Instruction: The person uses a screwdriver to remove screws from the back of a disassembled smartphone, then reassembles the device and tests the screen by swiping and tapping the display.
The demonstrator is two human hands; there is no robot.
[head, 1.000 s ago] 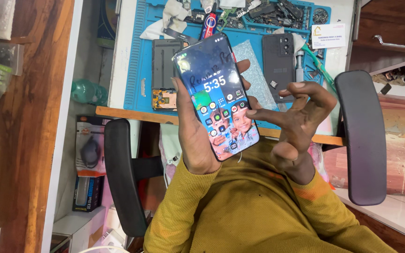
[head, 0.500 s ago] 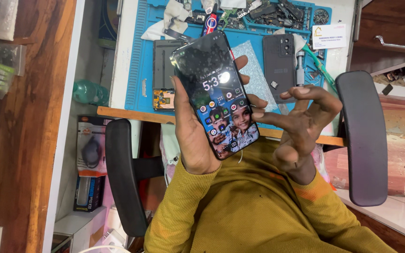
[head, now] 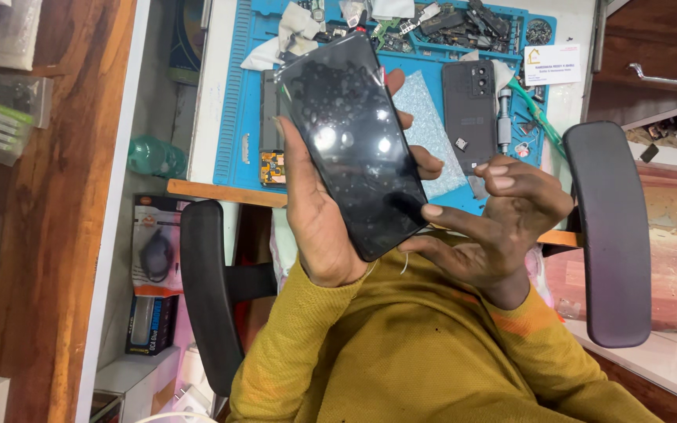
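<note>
My left hand (head: pixel 315 211) grips a black smartphone (head: pixel 350 141) from behind, fingers wrapped around its right edge. The phone's screen is dark and shows bubbles or smudges under a film. My right hand (head: pixel 503 211) hovers just right of the phone's lower corner, fingers spread and curled, one fingertip close to the phone's bottom edge. Both arms wear mustard-yellow sleeves.
A blue repair mat (head: pixel 432 94) lies on the white desk with a dark phone back cover (head: pixel 472 106), a textured light blue pad (head: pixel 432 133), small parts and tools. Black chair armrests (head: pixel 609 235) flank me. A green bottle (head: pixel 150 155) and boxes sit at left.
The phone's screen was lit with icons before and is now dark. My left hand tilted the phone slightly, and my right hand stayed near its lower corner.
</note>
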